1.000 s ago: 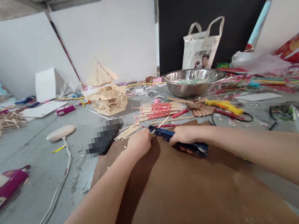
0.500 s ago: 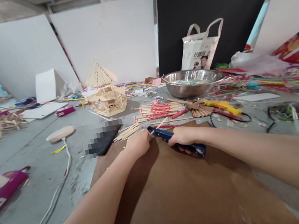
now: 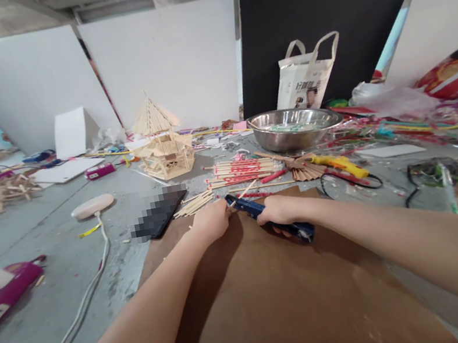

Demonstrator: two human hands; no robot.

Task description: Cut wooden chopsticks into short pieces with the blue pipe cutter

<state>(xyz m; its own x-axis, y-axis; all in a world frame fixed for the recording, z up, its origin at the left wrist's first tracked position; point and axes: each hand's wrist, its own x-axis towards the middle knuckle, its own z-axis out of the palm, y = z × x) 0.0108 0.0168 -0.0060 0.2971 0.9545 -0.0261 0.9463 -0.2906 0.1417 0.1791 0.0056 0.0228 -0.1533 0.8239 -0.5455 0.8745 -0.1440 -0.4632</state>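
My left hand (image 3: 212, 220) is closed on a thin wooden stick (image 3: 248, 189), whose far end slants up past the tool's head. The fingertips on that side are partly hidden. A blue hand cutter (image 3: 251, 208) lies in the grip of my right hand (image 3: 278, 213), its head pointing up and left to the stick. Whether its jaws touch the stick is too small to tell. Both hands are above the top part of a brown board (image 3: 277, 293). Short loose sticks (image 3: 194, 203) lie just beyond my left hand, beside a dark phone (image 3: 160, 212).
Behind the hands lie sticks in red-printed wrappers (image 3: 241, 169), a stick-built pavilion model (image 3: 166, 153) and a steel basin (image 3: 294, 136). To the right are a yellow glue gun (image 3: 341, 165) and a folding fan (image 3: 302, 169). A white cable (image 3: 88, 303) runs along the left.
Both hands keep their hold on the stick and the blue hand cutter with almost no movement. The view shifts very slightly.
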